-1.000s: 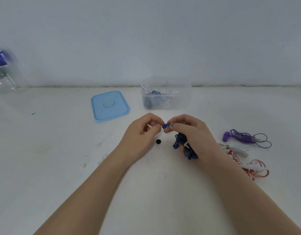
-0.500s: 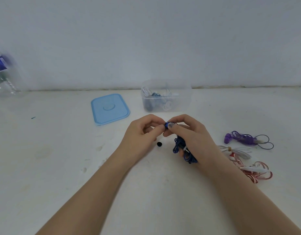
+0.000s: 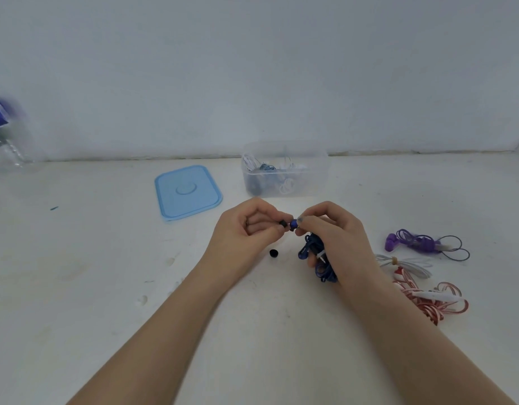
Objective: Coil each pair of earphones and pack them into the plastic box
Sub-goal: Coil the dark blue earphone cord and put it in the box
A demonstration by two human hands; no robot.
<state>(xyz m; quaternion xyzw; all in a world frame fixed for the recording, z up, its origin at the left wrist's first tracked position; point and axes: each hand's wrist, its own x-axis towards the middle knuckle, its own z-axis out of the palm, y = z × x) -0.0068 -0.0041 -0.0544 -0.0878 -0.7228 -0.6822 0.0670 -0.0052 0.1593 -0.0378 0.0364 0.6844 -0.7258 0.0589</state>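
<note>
Reaching forward from the bottom edge, your two bare forearms converged over the middle of the white table [image 3: 77, 287], wrists raised and knuckles up. Your left hand [image 3: 243, 232] had its fingers curled in, thumb and forefinger pinching a small black ear tip [image 3: 282, 223]. Your right hand [image 3: 337, 238] was curled too: its thumb and forefinger pinched the blue earbud [image 3: 293, 223], just beside the tip, while the lower fingers gripped the bunched cable of the blue earphones [image 3: 316, 255]. I could not tell whether tip and bud touched.

One more loose black tip [image 3: 273, 253] lay on the table below your left fingers.

One clear plastic box [image 3: 284, 171] stood open near the wall, behind your hands, with white and dark cables inside; their number could not be counted. One light-blue lid [image 3: 188, 192] lay flat to its left.

Three more pairs lay to your right: purple earphones [image 3: 421, 244], white earphones [image 3: 410, 264] and red-and-white earphones [image 3: 430, 299], the last two touching.

One blurred clear bottle [image 3: 4, 135] stood at the far left.
</note>
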